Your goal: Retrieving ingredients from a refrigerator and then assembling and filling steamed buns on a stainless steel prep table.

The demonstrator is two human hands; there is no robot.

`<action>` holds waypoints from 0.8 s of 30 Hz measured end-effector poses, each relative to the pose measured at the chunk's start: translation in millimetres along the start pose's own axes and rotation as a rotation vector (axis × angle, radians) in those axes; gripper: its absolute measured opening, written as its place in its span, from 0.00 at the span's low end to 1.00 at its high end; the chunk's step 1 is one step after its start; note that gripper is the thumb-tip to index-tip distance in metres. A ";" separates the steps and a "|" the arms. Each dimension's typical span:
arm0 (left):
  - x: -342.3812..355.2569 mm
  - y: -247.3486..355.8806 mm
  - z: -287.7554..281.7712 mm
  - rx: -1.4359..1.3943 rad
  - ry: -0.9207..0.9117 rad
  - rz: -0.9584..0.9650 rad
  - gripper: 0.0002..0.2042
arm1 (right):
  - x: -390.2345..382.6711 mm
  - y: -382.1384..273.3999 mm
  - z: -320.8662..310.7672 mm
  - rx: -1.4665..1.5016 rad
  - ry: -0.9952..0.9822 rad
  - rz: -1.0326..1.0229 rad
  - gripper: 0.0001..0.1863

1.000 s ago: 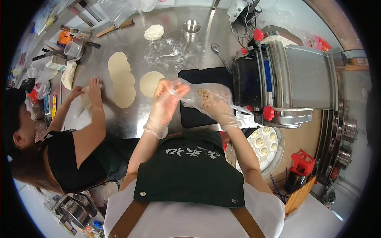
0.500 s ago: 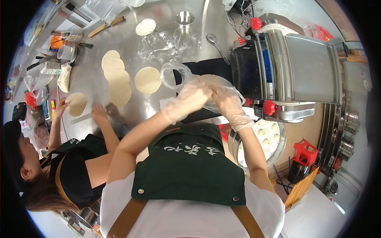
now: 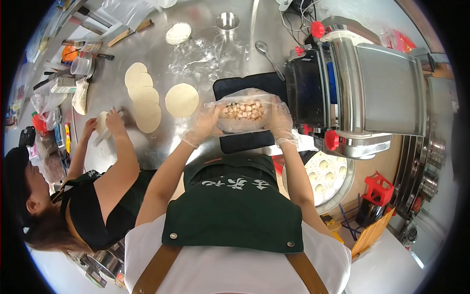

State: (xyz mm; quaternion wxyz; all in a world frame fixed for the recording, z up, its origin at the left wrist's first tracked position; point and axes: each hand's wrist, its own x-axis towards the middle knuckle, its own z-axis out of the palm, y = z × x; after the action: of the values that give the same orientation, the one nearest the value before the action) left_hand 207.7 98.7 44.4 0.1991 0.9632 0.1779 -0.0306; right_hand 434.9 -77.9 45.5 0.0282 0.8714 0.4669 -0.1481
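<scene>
A clear plastic bag (image 3: 230, 128) with its mouth spread wide lies over a black mat (image 3: 234, 84). Inside it many small pinkish-white diced pieces (image 3: 245, 110) show. My left hand (image 3: 204, 119), in a clear plastic glove, grips the bag's left edge. At the right edge my right hand (image 3: 280, 120), gloved the same way, holds the bag too; some of its fingers are hidden by plastic. Just left of the bag a round dough sheet (image 3: 181, 100) lies flat on the steel table, beside several overlapping dough rounds (image 3: 147, 115).
A dough machine (image 3: 338, 83) with red knobs stands right of the mat. Below it sits a round pan of dimpled pale dough (image 3: 327, 172). At the left a co-worker's hands (image 3: 105, 125) handle dough. Farther back are a spoon (image 3: 268, 58), a steel cup (image 3: 227, 21) and a flour bowl (image 3: 178, 33).
My hands have moved apart, and the bunched bag is now spread open, showing the diced pieces. The co-worker's hands have come together at the dough round.
</scene>
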 end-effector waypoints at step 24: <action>12.5 -173.1 -405.5 -1.026 2.000 -0.142 0.14 | 15.5 -77.4 -58.1 0.908 0.225 -0.310 0.18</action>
State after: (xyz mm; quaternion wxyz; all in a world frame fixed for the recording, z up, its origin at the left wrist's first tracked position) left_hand 153.1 411.2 350.9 0.3375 0.3469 0.3037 0.8207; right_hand 392.8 -11.0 103.5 -0.4275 0.7264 0.4797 -0.2439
